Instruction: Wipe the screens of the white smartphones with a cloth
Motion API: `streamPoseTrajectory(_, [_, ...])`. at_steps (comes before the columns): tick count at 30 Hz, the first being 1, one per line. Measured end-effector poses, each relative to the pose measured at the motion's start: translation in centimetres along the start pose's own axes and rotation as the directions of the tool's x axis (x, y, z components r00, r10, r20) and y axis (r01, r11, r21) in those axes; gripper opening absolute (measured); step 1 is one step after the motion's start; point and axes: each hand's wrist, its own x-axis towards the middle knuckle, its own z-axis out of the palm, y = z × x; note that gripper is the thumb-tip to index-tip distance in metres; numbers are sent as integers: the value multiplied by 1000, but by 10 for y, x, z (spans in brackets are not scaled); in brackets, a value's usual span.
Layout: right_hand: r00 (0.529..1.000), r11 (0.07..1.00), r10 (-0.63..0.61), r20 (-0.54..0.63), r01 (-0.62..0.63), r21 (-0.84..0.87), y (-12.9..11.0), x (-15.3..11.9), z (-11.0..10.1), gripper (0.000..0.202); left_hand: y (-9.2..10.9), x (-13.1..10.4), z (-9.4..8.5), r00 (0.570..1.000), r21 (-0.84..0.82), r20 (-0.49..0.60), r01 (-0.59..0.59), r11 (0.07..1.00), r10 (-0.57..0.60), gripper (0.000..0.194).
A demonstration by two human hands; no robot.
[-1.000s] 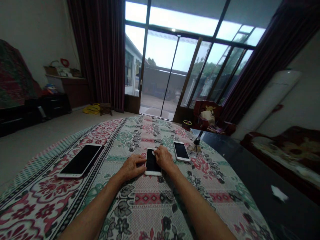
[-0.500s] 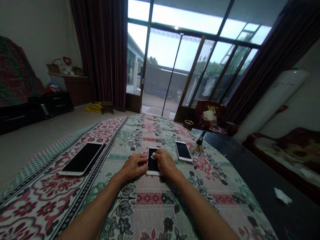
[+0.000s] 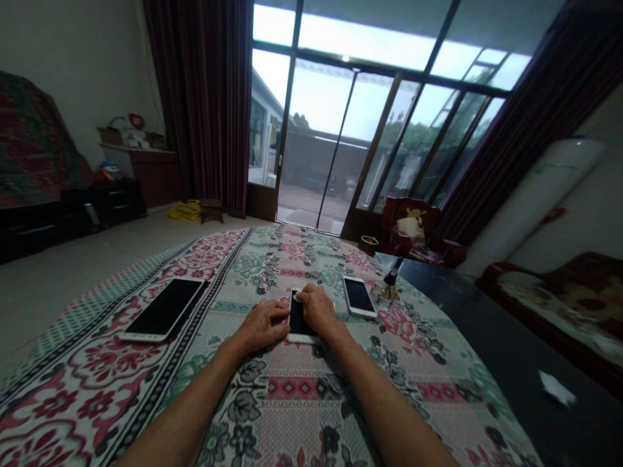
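Note:
A white phone with a dark screen lies flat on the patterned tablecloth in front of me. My left hand rests at its left edge, fingers apart and touching the side. Over the upper part of the screen, my right hand is closed on a small white wad, mostly hidden by the fingers. To the right lies a smaller white phone, beside a clear glass bottle with a black top. A larger white phone lies at the left.
A dark surface with a crumpled white tissue is at the right. Beyond the table are a carved wooden chair, a small stool, a yellow item on the floor, and glass doors.
My right hand has moved up the phone screen, away from me, with the white wad. The left hand stays at the phone's edge. The whole view has shifted slightly.

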Motion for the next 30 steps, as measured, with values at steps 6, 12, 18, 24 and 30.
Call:
streamPoseTrajectory(6, [996, 996, -87, 5, 87, -5, -6, -26, -1, 29, 3, 0, -1, 1000, 2, -5, 5, 1000, -5, 24])
streamPoseTrajectory(12, [995, 995, -97, 28, 98, -11, -12, -34, -2, 27, 5, -1, -1, 999, -27, -8, 37, 999, -38, 23])
streamPoseTrajectory(18, [996, 996, -68, 50, 71, -48, -15, -6, -4, 28, 5, 0, -1, 999, -10, -12, 45, 999, -45, 18])
streamPoseTrajectory(24, [999, 997, -22, 48, 26, -73, -18, 15, 1, 28, 4, 0, -1, 999, -17, -28, 18, 1000, -19, 17])
streamPoseTrajectory(30, [998, 997, -60, 30, 62, -48, -19, -3, 2, 28, 3, 1, 0, 999, -44, -39, 26, 999, -28, 11])
